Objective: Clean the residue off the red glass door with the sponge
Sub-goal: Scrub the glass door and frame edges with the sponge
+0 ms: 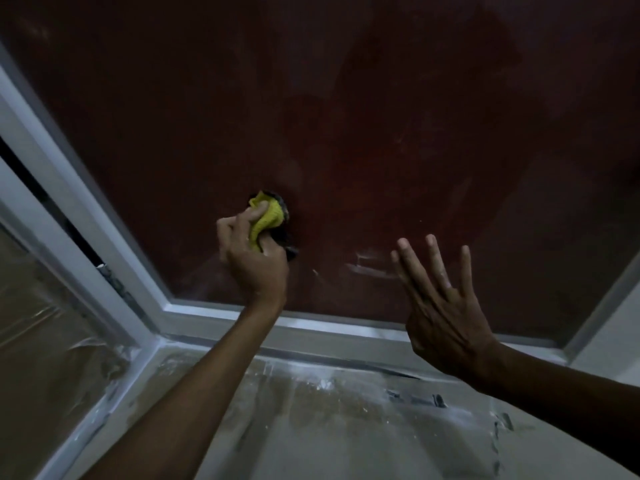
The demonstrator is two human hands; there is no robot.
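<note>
Sponge [268,220] gripped by left hand [251,258] (against red glass door [346,116]).

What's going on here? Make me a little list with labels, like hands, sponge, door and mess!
left hand: grips the yellow sponge, pressed against the glass
right hand: open, fingers spread, by the glass; contact unclear
red glass door: dark red pane in a pale frame
white streaks: low on the pane, between the hands
</note>
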